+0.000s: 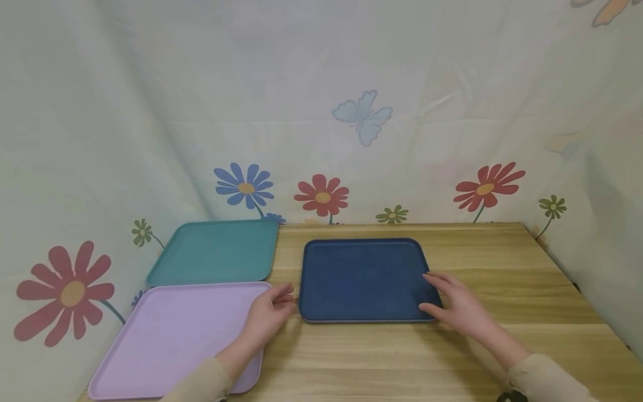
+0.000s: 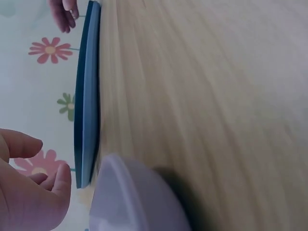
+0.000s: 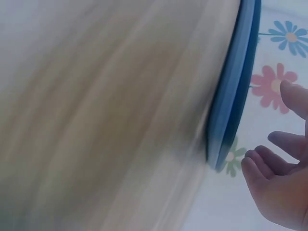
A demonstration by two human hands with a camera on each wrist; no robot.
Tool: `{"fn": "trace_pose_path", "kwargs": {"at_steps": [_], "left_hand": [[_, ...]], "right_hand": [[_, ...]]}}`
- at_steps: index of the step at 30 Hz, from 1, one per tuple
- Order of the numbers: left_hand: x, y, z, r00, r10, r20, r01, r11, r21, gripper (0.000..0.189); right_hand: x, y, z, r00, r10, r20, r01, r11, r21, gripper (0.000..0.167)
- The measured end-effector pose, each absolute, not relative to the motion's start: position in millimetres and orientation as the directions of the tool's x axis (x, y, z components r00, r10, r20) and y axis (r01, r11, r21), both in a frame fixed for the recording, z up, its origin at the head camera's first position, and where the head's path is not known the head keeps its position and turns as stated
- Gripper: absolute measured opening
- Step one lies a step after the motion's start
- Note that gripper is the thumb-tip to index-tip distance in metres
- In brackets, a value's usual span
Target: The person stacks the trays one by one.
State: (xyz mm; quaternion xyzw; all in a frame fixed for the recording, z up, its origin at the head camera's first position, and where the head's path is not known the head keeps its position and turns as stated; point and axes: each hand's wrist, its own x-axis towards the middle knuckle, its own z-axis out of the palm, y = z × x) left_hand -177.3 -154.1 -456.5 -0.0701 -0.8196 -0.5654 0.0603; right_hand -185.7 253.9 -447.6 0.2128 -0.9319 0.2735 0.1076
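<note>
A navy blue rectangular tray (image 1: 364, 279) lies flat at the middle of the table. By its left edge is my left hand (image 1: 268, 315), fingers loosely bent with nothing between them, overlapping the right side of a lilac tray (image 1: 186, 340). My right hand (image 1: 462, 307) has its thumb and fingers spread at the tray's right edge, the tips overlapping the rim in the head view. Seen edge-on in the right wrist view, the blue tray (image 3: 231, 91) shows a dark band beside a lighter blue one, with my right hand (image 3: 281, 192) held apart from it.
A teal tray (image 1: 216, 254) lies at the back left, bordering the lilac one. The wooden table (image 1: 522, 290) meets a pale curtain (image 1: 281, 72) printed with flowers and a butterfly at its back and sides.
</note>
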Motion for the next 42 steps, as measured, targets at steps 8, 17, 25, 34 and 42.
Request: {"fn": "trace_pose_path", "kwargs": {"at_steps": [8,17,25,34,42], "left_hand": [[-174.8,-172.4,-453.2,-0.954,0.087,0.286,0.296,0.416,0.86,0.047],[-171.8,-194.3,-448.3,-0.946,0.141,0.293,0.324,0.458,0.828,0.048],[-169.1,-219.1,-449.9,-0.9,0.228,0.371,0.435,0.51,0.742,0.048],[-165.6,-245.4,-450.1,-0.889,0.221,0.401,0.452,0.566,0.69,0.054],[-162.1,-267.7,-444.4,-0.895,0.203,0.398,0.43,0.633,0.644,0.054]], "right_hand": [[-186.4,225.0,-444.4,-0.86,-0.383,0.337,-0.505,0.735,-0.453,0.061],[-188.6,191.7,-450.6,-0.821,-0.436,0.368,-0.569,0.676,-0.469,0.061],[-189.5,169.6,-451.1,-0.818,-0.445,0.365,-0.575,0.654,-0.492,0.061],[-190.4,145.8,-449.6,-0.796,-0.491,0.355,-0.605,0.613,-0.509,0.061],[-190.4,128.2,-447.3,-0.789,-0.529,0.312,-0.606,0.587,-0.538,0.067]]}}
